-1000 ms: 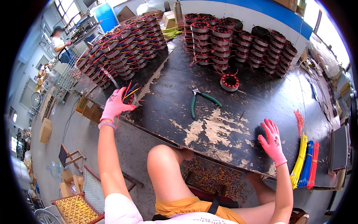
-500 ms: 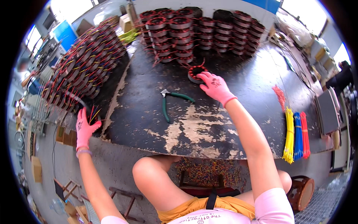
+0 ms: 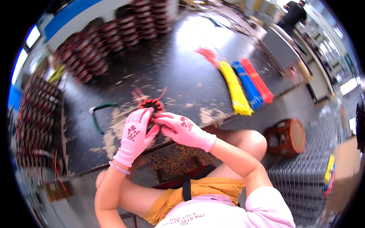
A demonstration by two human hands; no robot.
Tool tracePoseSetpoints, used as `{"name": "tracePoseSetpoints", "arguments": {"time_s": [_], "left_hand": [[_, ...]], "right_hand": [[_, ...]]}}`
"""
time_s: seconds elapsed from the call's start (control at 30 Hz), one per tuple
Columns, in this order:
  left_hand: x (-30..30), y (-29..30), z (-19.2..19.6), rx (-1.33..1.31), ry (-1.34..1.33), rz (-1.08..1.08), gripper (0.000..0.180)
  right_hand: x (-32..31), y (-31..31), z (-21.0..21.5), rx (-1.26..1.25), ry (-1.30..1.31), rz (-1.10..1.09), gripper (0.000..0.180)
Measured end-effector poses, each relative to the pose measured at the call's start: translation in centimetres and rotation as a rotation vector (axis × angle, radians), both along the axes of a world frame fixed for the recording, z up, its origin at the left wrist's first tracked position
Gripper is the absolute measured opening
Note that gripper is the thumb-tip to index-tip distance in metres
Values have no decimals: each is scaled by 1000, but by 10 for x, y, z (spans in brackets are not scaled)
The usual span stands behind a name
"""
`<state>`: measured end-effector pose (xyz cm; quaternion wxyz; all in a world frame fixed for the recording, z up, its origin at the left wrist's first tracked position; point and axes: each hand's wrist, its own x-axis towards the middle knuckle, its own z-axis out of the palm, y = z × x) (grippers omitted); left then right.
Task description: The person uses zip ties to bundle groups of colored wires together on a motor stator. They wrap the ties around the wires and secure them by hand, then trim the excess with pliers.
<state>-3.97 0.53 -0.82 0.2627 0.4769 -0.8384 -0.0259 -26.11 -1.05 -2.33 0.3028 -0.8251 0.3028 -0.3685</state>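
Note:
A stator ring [image 3: 151,103] with red windings and loose red leads is held near the front edge of the table. My left hand [image 3: 134,135], in a pink glove, is closed on its near left side. On its near right side my right hand [image 3: 184,130], also gloved in pink, grips it with bent fingers. The gloves hide the lower part of the ring. To the left of my hands lie green-handled cutting pliers [image 3: 96,118] on the worn black table [image 3: 178,68].
Stacks of stators [image 3: 114,34] stand along the back, and more stacked stators [image 3: 36,121] with coloured leads at the left. Yellow wires [image 3: 234,87], blue wires [image 3: 248,83] and red wires [image 3: 257,81] lie bundled at the right. A wooden stool [image 3: 285,137] stands beyond the table edge.
The view has turned to the right. My left hand has left the stack at the left and joined my right hand on the stator, which has come nearer to me.

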Motion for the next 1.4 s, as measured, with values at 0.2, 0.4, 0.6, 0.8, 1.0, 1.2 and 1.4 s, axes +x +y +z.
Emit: {"name": "tracePoseSetpoints", "arguments": {"time_s": [0.2,0.4,0.6,0.8,1.0,1.2,1.4], "left_hand": [[-28,-7,-27,-42,-188,40,50],[-28,16,-11,-9,-167,-95,47],[-20,26,3,63,-193,-164,47],[-31,21,9,92,-180,-132,39],[-21,24,0,41,-162,-129,38],[-4,28,24,114,-32,-186,44],[-27,38,59,-619,-58,-144,53]], "right_hand": [[-181,29,29,124,334,-967,35],[-248,24,10,-48,460,-1162,48],[-224,-6,21,310,711,-982,39],[-229,-6,21,333,676,-1088,31],[-237,32,33,400,198,-1025,26],[-213,104,88,528,-95,-1021,14],[-57,66,96,592,-38,-327,19]]}}
